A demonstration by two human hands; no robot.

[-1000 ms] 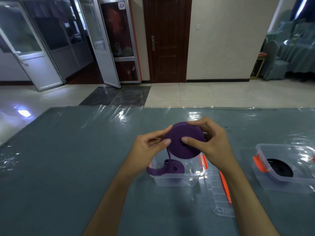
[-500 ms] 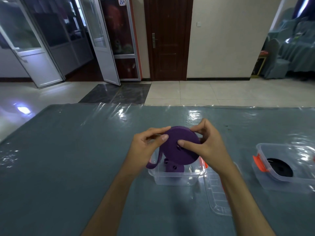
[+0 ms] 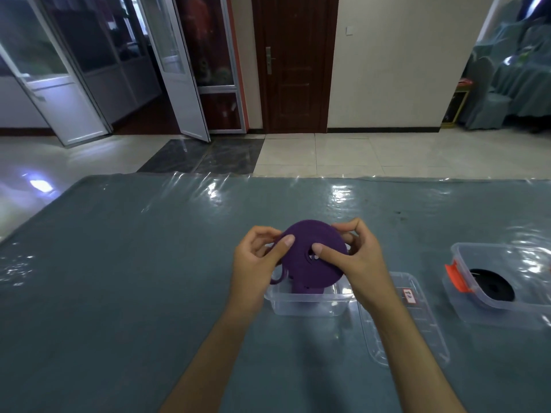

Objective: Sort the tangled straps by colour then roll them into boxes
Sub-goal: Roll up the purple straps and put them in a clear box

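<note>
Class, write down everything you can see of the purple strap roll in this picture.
The purple strap roll is a flat, round coil of matte, fabric-like strap, its face tilted towards the camera, with a small gap near the middle. The left hand and the right hand hold it by its edges, thumbs pressed on its face. It hangs above the open clear box, and a loose tail of strap trails from its lower left down into that box.

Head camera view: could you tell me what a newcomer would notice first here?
Both hands, left hand and right hand, grip a purple strap roll above a clear box at the table's centre. To the right, a second box holds a black strap roll.
</note>
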